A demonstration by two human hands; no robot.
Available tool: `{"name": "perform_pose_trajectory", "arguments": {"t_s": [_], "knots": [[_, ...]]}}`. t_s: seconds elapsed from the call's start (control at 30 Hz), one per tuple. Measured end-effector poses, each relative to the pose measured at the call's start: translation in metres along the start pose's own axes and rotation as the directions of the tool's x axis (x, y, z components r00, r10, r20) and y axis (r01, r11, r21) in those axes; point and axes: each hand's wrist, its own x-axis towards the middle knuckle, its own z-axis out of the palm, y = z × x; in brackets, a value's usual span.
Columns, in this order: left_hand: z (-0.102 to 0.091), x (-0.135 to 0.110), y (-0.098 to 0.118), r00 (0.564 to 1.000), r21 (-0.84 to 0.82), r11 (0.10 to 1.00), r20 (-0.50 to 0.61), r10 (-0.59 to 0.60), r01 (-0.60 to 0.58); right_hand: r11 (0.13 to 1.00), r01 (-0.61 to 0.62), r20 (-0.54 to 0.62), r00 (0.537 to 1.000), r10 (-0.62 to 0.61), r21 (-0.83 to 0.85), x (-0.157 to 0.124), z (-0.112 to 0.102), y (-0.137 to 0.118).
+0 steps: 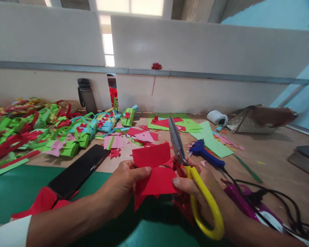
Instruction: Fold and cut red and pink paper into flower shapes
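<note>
My left hand [123, 187] pinches a folded piece of red paper [154, 169] by its left edge, held above the green mat [18, 188]. My right hand [195, 185] grips yellow-handled scissors [193, 175], whose steel blades point up and away just right of the paper. The right thumb also presses on the paper's lower right corner. The blades look nearly closed and lie beside the paper, not around it.
Several green, blue and red paper baskets [64, 145] and strips lie at the left. A black phone [78, 169] rests on the mat's edge. A blue glue gun [206, 154], black cables [262, 193], green sheets [211, 139], a tape roll [216, 117] and a dark bottle [87, 94] stand beyond.
</note>
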Motion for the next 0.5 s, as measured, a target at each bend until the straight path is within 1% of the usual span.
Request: {"name": "perform_pose_trajectory", "arguments": {"t_s": [0.13,0.2,0.3,0.37,0.43,0.5], "knots": [[-0.004,0.003,-0.001,1.0,0.005,1.0,-0.013,-0.011,0.011,0.989,-0.095,0.098,0.992,0.084,0.116,0.001,-0.001,0.007],[-0.004,0.003,-0.001,1.0,0.009,1.0,-0.022,-0.012,0.012,0.982,-0.124,0.109,0.988,0.109,0.145,0.001,0.0,0.009],[-0.004,0.003,0.0,0.999,0.027,1.0,-0.039,-0.01,0.011,0.981,-0.132,0.086,0.989,0.12,0.145,0.0,0.001,0.009],[-0.002,0.002,0.004,0.998,0.036,0.999,-0.07,0.002,0.001,0.977,-0.134,0.12,0.986,0.115,0.165,0.0,0.001,0.01],[0.0,0.002,0.012,0.992,0.042,0.999,-0.121,0.034,-0.029,0.971,-0.135,0.155,0.982,0.105,0.198,0.0,-0.001,0.014],[0.002,0.002,0.022,0.982,0.053,0.997,-0.181,0.059,-0.05,0.972,-0.108,0.151,0.986,0.077,0.207,0.002,-0.005,0.021]]}}
